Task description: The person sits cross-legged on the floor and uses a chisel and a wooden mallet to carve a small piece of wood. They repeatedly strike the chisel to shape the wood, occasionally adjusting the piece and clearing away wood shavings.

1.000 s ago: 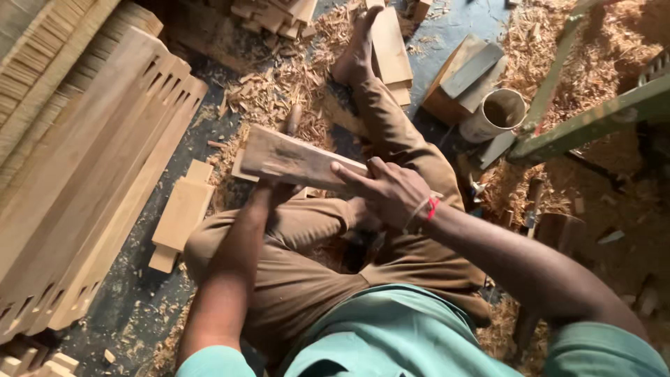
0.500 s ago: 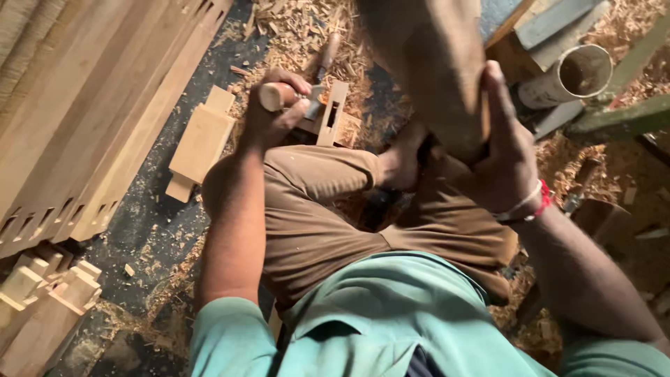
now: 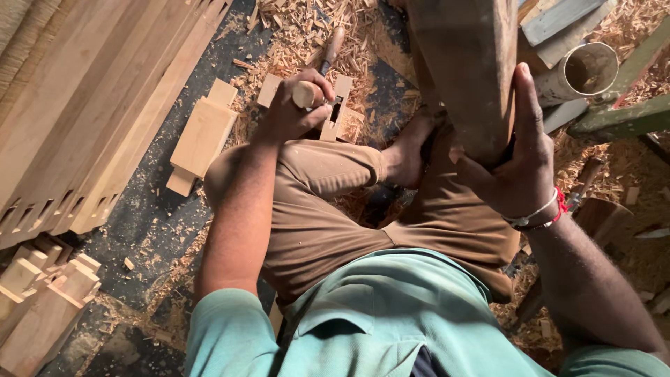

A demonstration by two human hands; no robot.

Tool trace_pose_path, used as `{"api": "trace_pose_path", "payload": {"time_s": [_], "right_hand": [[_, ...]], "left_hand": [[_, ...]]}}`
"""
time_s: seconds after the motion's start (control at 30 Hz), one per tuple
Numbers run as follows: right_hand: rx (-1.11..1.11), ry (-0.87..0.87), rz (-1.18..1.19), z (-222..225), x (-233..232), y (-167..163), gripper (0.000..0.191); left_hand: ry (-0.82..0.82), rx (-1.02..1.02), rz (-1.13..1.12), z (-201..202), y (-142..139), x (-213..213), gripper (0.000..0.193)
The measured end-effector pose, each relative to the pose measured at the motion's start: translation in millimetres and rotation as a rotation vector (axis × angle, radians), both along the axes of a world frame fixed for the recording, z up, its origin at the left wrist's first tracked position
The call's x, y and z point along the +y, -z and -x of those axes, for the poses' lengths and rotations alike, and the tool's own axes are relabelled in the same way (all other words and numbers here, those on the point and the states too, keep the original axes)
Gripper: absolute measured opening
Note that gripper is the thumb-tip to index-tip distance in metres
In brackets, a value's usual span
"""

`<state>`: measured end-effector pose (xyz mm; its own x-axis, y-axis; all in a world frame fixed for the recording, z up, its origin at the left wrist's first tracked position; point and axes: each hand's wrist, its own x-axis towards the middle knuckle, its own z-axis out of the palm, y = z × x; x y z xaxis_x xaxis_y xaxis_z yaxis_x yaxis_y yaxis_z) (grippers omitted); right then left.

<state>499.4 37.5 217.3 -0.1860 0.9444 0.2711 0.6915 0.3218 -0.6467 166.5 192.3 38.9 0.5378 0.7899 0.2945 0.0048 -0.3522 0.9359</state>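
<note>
L hand (image 3: 296, 105) fist-closed round pale rounded wooden tool handle (image 3: 305, 93) at upper centre, R hand (image 3: 520, 164) wrapped tight on dark upright wood block (image 3: 464, 66) upper right, over shavings.

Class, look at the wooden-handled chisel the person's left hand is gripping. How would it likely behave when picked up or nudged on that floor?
The chisel looks stiff, with a rigid wooden handle. Its rounded handle could probably roll on a bare floor, though the wood shavings around it might stop it. The left hand closes fully round it, so it is likely light.
</note>
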Motion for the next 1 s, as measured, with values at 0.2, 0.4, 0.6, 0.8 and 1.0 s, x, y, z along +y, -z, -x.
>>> {"api": "trace_pose_path", "payload": {"time_s": [0.2, 0.4, 0.6, 0.8, 1.0], "right_hand": [[-0.150, -0.025, -0.122, 11, -2, -11, 0.110], [-0.250, -0.269, -0.382, 21, 12, 27, 0.106], [-0.701, -0.317, -0.245, 30, 30, 47, 0.083], [-0.310, -0.351, -0.356, 35, 23, 25, 0.073], [-0.695, -0.291, -0.146, 43, 52, 26, 0.080]], "left_hand": [[-0.012, 0.013, 0.086, -8, 10, -6, 0.016], [-0.107, 0.180, 0.052, -19, 44, -21, 0.013], [-0.146, 0.295, 0.204, -19, 68, -37, 0.015], [-0.279, 0.176, 0.261, 5, 58, -25, 0.018], [-0.154, 0.429, 0.184, -14, 65, -15, 0.022]]}}
